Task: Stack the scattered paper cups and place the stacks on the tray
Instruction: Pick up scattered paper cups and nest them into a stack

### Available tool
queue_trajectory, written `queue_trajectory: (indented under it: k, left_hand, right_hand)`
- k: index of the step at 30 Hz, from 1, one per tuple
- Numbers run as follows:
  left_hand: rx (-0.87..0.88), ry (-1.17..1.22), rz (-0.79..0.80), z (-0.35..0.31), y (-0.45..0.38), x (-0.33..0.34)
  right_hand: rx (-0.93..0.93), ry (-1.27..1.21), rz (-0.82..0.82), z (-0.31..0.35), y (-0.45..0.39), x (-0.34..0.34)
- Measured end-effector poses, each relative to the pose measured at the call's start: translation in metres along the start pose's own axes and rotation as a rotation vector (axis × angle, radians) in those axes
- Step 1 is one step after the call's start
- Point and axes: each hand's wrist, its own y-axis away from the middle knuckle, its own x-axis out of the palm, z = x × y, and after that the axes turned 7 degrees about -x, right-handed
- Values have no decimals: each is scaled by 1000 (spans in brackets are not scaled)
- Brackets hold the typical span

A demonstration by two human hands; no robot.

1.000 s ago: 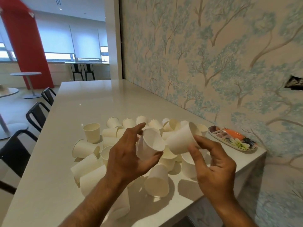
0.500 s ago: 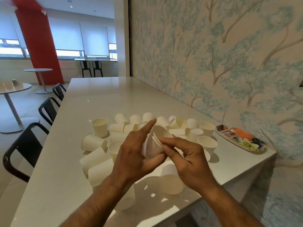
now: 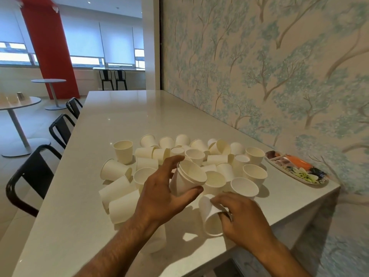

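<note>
While left hand (image 3: 159,194) clasps 2 nested cups (image 3: 186,179), right hand (image 3: 239,218) grips a toppled cup (image 3: 208,214).

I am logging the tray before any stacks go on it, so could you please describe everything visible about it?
The tray is a shallow, elongated dish with a thin raised rim, lying flat at the far right corner of the white table, close to the tree-patterned wall. Its surface is printed in many colours, with an orange patch, dark areas and a pale flower; the material cannot be told. No cup is on it, nothing visibly touches it, and the nearest upright cup stands just to its left.
</note>
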Motion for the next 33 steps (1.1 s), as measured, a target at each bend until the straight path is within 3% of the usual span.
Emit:
queue_trajectory:
  k: [3, 8, 11, 16, 23, 25, 30, 33]
  left_hand:
    - [-7, -44, 35, 5, 0, 3]
    - [35, -152, 77, 7, 1, 4]
    - [87, -169, 81, 1, 1, 4]
    - [190, -123, 116, -6, 1, 9]
    - [260, -69, 171, -15, 0, 21]
    - [237, -49, 150, -12, 0, 21]
    - [98, 82, 105, -3, -3, 21]
    - [49, 115, 89, -5, -2, 25]
  right_hand:
    - [31, -33, -98, -3, -4, -10]
    - [158, -387, -342, -2, -14, -49]
    - [163, -463, -419, -1, -21, -63]
    - [146, -483, -346, 7, -41, -59]
    - [10, -167, -218, 23, -53, -35]
    - [27, -207, -207, 21, -51, -36]
    - [132, -202, -427, -3, -32, -46]
    - [214, -25, -267, -23, -17, -38]
